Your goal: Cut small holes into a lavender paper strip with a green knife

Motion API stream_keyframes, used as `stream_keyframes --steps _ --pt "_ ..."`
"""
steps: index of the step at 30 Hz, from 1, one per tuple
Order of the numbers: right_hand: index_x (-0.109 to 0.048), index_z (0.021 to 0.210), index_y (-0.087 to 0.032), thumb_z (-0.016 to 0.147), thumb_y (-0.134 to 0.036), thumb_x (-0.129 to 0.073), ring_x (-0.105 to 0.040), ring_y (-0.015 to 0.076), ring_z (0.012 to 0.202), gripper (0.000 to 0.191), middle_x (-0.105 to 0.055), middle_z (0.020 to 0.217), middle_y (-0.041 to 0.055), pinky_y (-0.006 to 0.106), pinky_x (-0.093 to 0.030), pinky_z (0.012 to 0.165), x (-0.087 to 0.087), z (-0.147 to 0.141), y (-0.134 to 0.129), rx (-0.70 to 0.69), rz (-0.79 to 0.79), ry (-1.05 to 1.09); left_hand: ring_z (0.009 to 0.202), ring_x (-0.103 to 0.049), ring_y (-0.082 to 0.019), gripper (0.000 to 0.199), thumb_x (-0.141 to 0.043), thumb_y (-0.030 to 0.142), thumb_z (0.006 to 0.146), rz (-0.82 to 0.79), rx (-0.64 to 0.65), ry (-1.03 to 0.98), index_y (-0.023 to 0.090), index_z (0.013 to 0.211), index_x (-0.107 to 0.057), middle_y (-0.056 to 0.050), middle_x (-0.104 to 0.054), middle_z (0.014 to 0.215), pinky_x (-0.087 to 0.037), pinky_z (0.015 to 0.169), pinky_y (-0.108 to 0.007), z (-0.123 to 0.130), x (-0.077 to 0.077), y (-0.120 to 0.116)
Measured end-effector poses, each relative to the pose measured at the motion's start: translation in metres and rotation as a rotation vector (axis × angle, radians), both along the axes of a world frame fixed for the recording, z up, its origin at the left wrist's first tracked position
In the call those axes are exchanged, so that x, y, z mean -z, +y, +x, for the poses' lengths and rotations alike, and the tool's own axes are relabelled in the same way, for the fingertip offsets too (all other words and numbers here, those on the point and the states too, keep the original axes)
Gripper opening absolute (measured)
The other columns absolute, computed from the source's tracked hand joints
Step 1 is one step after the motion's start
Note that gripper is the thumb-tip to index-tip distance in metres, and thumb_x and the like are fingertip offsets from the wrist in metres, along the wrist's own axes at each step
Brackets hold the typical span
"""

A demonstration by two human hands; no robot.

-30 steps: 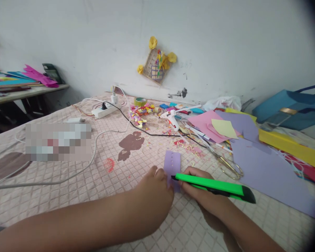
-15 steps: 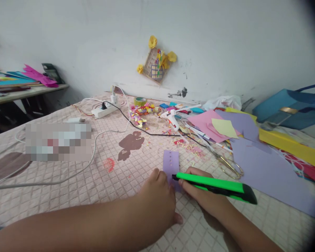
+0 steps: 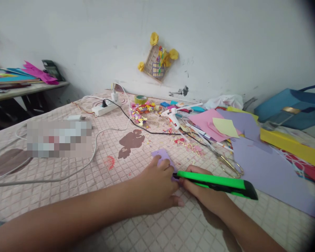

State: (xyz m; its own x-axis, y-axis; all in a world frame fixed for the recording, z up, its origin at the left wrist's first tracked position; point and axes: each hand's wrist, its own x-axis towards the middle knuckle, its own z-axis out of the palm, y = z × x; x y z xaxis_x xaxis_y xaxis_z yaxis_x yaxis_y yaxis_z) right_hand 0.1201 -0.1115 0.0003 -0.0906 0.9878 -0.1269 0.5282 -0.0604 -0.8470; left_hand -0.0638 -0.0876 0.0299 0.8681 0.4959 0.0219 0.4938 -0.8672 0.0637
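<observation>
My left hand (image 3: 157,187) lies over a small purple paper strip (image 3: 161,154), its fingers curled on the strip and its thumb out to the right. Much of the strip is hidden beneath that hand. My right hand (image 3: 202,189) is closed around a green and black utility knife (image 3: 215,180). The knife's dark tip touches or nearly touches the strip's right edge, close beside my left fingers. Whether a blade is out cannot be made out.
Scissors (image 3: 229,166), a large purple sheet (image 3: 267,178) and pink paper (image 3: 208,122) lie at right. A white glue gun (image 3: 173,117), paper scraps (image 3: 141,112) and a power strip (image 3: 105,109) with trailing cables are farther back. A blue bag (image 3: 291,108) stands far right.
The purple strip has turned, its far end now angled to the left. My left hand has shifted farther over it with its fingers more spread. The knife has stayed nearly in place.
</observation>
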Motion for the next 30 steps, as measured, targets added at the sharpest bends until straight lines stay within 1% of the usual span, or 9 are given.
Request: stream_keyframes --steps 1,3,6,8,10,15,19,26,30 --pt "-0.044 0.063 -0.022 0.082 -0.029 -0.053 -0.038 0.0131 0.058 0.022 -0.042 0.06 -0.0036 0.026 -0.031 0.05 0.0 0.0 0.0 -0.001 0.001 0.013 0.109 -0.05 -0.031 0.047 -0.042 0.058 0.087 0.0 0.038 -0.016 0.02 0.098 -0.068 -0.012 -0.062 0.105 -0.029 0.1 -0.054 -0.003 -0.001 0.004" --pt "-0.046 0.064 -0.022 0.083 -0.03 -0.053 -0.038 0.0129 0.059 0.022 -0.042 0.061 -0.0034 0.026 -0.03 0.05 0.0 -0.001 -0.001 -0.007 0.012 0.018 0.112 -0.051 -0.028 0.042 -0.045 0.054 0.088 -0.046 0.073 -0.028 0.021 0.103 -0.066 -0.011 -0.061 0.112 -0.031 0.102 -0.05 -0.008 -0.003 0.009" --pt "-0.047 0.063 -0.022 0.082 -0.029 -0.054 -0.039 0.013 0.059 0.022 -0.043 0.061 -0.003 0.026 -0.031 0.05 0.001 0.001 -0.001 -0.008 0.03 0.008 0.116 -0.051 -0.028 0.042 -0.045 0.051 0.089 -0.128 0.05 -0.018 0.022 0.115 -0.062 -0.013 -0.06 0.12 -0.036 0.1 -0.046 -0.01 -0.003 0.009" --pt "-0.047 0.062 -0.022 0.081 -0.028 -0.055 -0.04 0.0132 0.058 0.021 -0.044 0.06 -0.0028 0.026 -0.031 0.05 0.002 0.002 0.0 -0.007 0.038 0.004 0.121 -0.049 -0.03 0.047 -0.044 0.052 0.089 -0.144 0.016 0.003 0.021 0.123 -0.057 -0.016 -0.055 0.128 -0.035 0.1 -0.048 -0.01 -0.003 0.006" --pt "-0.047 0.061 -0.022 0.08 -0.028 -0.055 -0.041 0.0136 0.058 0.021 -0.045 0.06 -0.0024 0.026 -0.031 0.05 0.002 0.003 0.0 -0.003 0.048 0.003 0.125 -0.046 -0.032 0.05 -0.042 0.054 0.09 -0.138 -0.004 0.032 0.021 0.127 -0.053 -0.017 -0.051 0.133 -0.035 0.1 -0.05 -0.008 -0.001 0.003" --pt "-0.047 0.059 -0.022 0.076 -0.029 -0.056 -0.042 0.0144 0.058 0.021 -0.046 0.058 -0.0021 0.027 -0.032 0.049 0.0 0.002 0.001 0.008 0.059 -0.038 0.125 -0.045 -0.035 0.058 -0.041 0.059 0.087 -0.084 -0.052 0.093 0.018 0.128 -0.052 -0.021 -0.048 0.134 -0.037 0.098 -0.05 -0.003 0.005 -0.002" --pt "-0.047 0.061 -0.022 0.077 -0.028 -0.056 -0.042 0.0142 0.059 0.019 -0.046 0.059 -0.002 0.027 -0.032 0.05 0.001 0.002 0.002 -0.004 0.06 -0.038 0.125 -0.044 -0.037 0.06 -0.041 0.059 0.087 -0.088 -0.079 0.12 0.018 0.129 -0.051 -0.023 -0.045 0.136 -0.035 0.099 -0.051 0.0 0.007 -0.004" --pt "-0.046 0.06 -0.023 0.079 -0.026 -0.056 -0.04 0.0136 0.057 0.022 -0.043 0.058 -0.0027 0.027 -0.031 0.05 0.001 0.005 0.0 -0.014 0.063 -0.018 0.124 -0.046 -0.036 0.061 -0.043 0.06 0.085 -0.073 -0.076 0.123 0.017 0.128 -0.052 -0.022 -0.048 0.134 -0.037 0.097 -0.05 0.001 0.004 -0.004" --pt "-0.046 0.06 -0.023 0.079 -0.024 -0.055 -0.039 0.0131 0.056 0.022 -0.042 0.057 -0.0033 0.026 -0.03 0.048 -0.001 0.006 0.0 -0.016 0.049 -0.005 0.125 -0.044 -0.037 0.062 -0.043 0.06 0.086 -0.103 -0.095 0.162 0.016 0.13 -0.051 -0.023 -0.047 0.135 -0.036 0.099 -0.05 0.003 0.001 -0.006"
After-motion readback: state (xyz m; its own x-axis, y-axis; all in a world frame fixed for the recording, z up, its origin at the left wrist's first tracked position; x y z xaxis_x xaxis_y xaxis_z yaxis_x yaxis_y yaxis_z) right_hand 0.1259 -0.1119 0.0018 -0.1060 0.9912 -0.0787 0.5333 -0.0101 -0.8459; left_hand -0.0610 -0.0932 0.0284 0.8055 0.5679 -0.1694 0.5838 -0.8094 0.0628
